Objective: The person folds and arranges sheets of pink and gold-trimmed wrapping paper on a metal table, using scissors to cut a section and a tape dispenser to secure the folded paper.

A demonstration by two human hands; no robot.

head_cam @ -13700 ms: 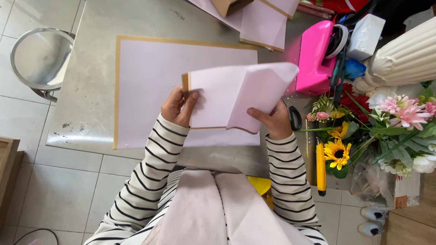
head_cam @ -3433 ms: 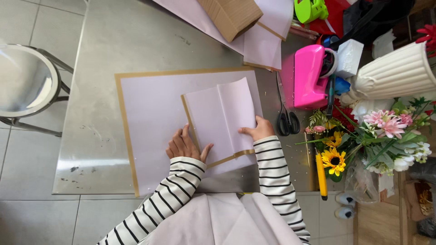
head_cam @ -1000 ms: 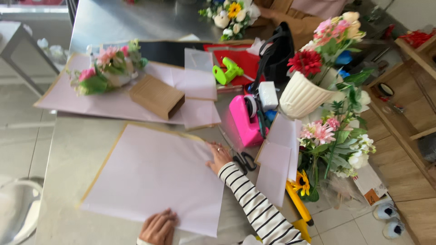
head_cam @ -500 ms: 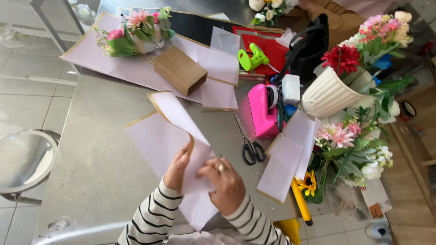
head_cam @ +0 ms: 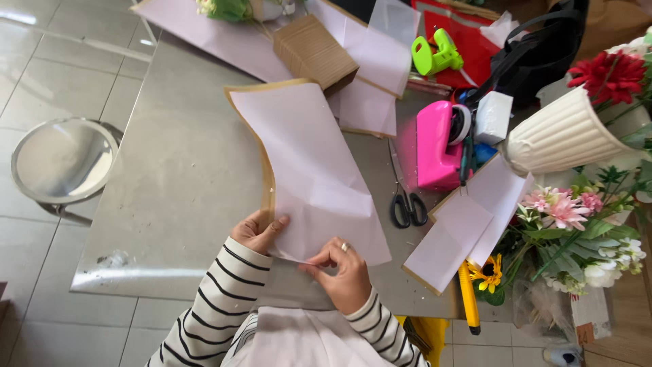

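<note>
A large pale pink sheet of wrapping paper (head_cam: 312, 170) with a gold edge is lifted off the grey table (head_cam: 183, 177) and curls toward me. My left hand (head_cam: 257, 231) grips its gold-edged left side near the bottom. My right hand (head_cam: 343, 272) pinches the sheet's lower edge with the fingertips; a ring shows on one finger. Both arms wear black-and-white striped sleeves.
Black scissors (head_cam: 406, 204) lie just right of the sheet, beside a pink tape dispenser (head_cam: 435, 146). Folded pink sheets (head_cam: 468, 228), a yellow cutter (head_cam: 468, 299), a white ribbed vase (head_cam: 560, 136), flowers (head_cam: 577, 224), a cardboard box (head_cam: 314, 51) and a green glue gun (head_cam: 435, 54) crowd the right and back. A round stool (head_cam: 64, 163) stands left.
The view swung from the far bench back down to my hands. The sheet, flat on the table a second ago, is now picked up and held in both hands.
</note>
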